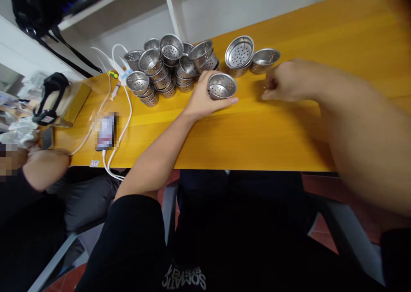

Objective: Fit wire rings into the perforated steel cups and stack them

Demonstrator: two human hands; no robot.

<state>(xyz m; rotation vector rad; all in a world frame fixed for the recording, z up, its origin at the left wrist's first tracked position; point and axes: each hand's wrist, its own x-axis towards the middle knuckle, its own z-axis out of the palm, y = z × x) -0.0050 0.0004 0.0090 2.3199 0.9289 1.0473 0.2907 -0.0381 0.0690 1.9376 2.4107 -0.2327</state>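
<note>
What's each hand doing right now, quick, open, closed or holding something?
Left hand: holding a perforated metal cup.
Right hand: curled closed near another metal cup; whether it pinches anything small can't be told.

Shared workroom, office-like: long desk (257,142), shelf (172,9) at eleven o'clock, armchair (345,219) at four, co-worker (25,206) seated at eight, cabled phone (106,133) at nine, stacked cups (161,81) at eleven.
</note>
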